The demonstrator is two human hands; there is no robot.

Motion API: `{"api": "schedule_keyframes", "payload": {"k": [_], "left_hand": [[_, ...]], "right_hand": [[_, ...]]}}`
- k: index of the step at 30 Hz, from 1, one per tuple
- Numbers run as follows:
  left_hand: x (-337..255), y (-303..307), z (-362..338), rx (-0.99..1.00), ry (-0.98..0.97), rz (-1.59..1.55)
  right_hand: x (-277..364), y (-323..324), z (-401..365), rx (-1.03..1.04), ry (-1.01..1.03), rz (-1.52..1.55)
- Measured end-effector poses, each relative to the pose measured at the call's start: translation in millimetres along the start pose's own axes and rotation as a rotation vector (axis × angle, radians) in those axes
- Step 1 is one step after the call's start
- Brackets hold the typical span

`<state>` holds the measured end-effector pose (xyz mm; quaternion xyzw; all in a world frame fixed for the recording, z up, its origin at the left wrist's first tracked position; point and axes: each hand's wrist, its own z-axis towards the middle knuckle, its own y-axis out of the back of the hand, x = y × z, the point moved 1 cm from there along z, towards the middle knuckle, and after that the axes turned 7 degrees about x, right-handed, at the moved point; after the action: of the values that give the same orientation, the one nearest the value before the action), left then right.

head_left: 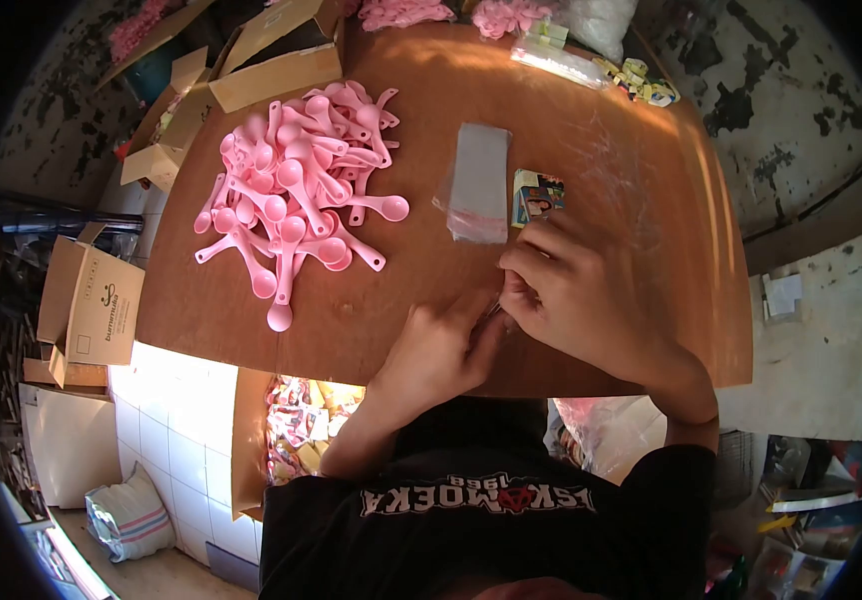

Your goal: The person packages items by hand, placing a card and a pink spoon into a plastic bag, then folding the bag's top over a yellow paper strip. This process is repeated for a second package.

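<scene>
My left hand [441,345] and my right hand [563,285] meet over the front part of the brown table, both with fingers closed in a pinch. Whatever lies between the fingertips is mostly hidden; I cannot make it out. Just beyond my right hand lies a small stack of printed cards [537,197]. Beside the cards is a stack of clear plastic bags [479,180], lying flat. To the left, a large heap of pink plastic measuring spoons [296,175] spreads over the tabletop, apart from both hands.
The wooden table [431,90] has a curved-looking edge. Open cardboard boxes [276,55] stand at its far left. Pink items [406,12] and plastic packs [561,65] lie along the back. Below the front edge sits a box of colourful packets [301,425].
</scene>
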<state>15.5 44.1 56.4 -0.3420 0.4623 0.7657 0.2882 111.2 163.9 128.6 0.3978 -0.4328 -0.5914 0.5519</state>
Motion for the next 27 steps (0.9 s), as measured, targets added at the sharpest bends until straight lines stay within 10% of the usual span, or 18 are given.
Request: {"api": "schedule_keyframes", "payload": {"k": [6, 8, 14, 16, 21, 24, 27], "left_hand": [[1.5, 2.3, -5.9, -0.048, -0.074, -0.218], [5.9, 1.8, -13.7, -0.139, -0.060, -0.508], [12.9, 3.9, -20.4, -0.473, -0.154, -0.720], [6.0, 4.8, -20.2, -0.502, -0.092, -0.716], [12.5, 4.0, -18.2, -0.517, -0.108, -0.712], [14.0, -0.3, -7.0, -0.465, -0.075, -0.793], [19.1, -6.7, 3.7, -0.453, -0.127, -0.569]], "right_hand": [[-23.3, -1.2, -6.8, 0.016, -0.170, 0.780], [-26.6, 5.1, -8.8, -0.300, -0.253, 1.173], [-179.1, 16.8, -32.8, -0.226, 0.537, 1.869], [-238.3, -35.8, -45.2, -0.023, -0.751, 1.114], [-251.2, -81.9, -82.3, -0.486, -0.902, 0.131], [-159.0, -29.6, -44.0, -0.278, -0.786, 0.663], [-87.0, -16.5, -30.6, 0.000, -0.187, 0.932]]}}
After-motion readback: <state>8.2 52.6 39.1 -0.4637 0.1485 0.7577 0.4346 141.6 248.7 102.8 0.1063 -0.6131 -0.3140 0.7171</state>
